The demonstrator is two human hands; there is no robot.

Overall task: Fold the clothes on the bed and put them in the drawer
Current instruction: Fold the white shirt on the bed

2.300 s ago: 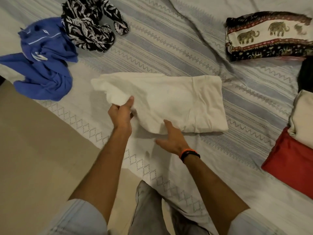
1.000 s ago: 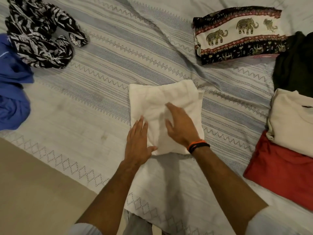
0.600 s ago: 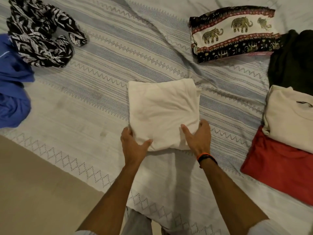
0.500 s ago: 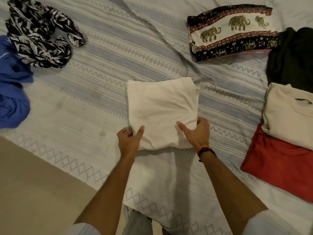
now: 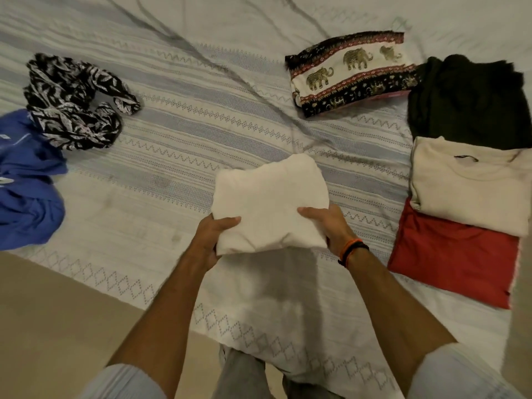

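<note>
A folded white garment (image 5: 267, 203) is lifted off the bed (image 5: 187, 131), its far edge drooping. My left hand (image 5: 211, 234) grips its near left corner, thumb on top. My right hand (image 5: 325, 226) grips the near right corner the same way. At the right lie folded clothes: a cream top (image 5: 466, 182) over a red one (image 5: 452, 254), a dark one (image 5: 469, 102) behind, and an elephant-print piece (image 5: 348, 73) further back. Unfolded at the left are a blue garment (image 5: 26, 182) and a black-and-white patterned one (image 5: 74, 102).
The bed's near edge runs diagonally from the left down to my legs, with tan floor (image 5: 57, 326) below it. A shadow falls on the sheet under the lifted garment. No drawer is in view.
The white garment was folded in half, smoothed, then gripped at its near corners. Both hands have now raised it off the bed.
</note>
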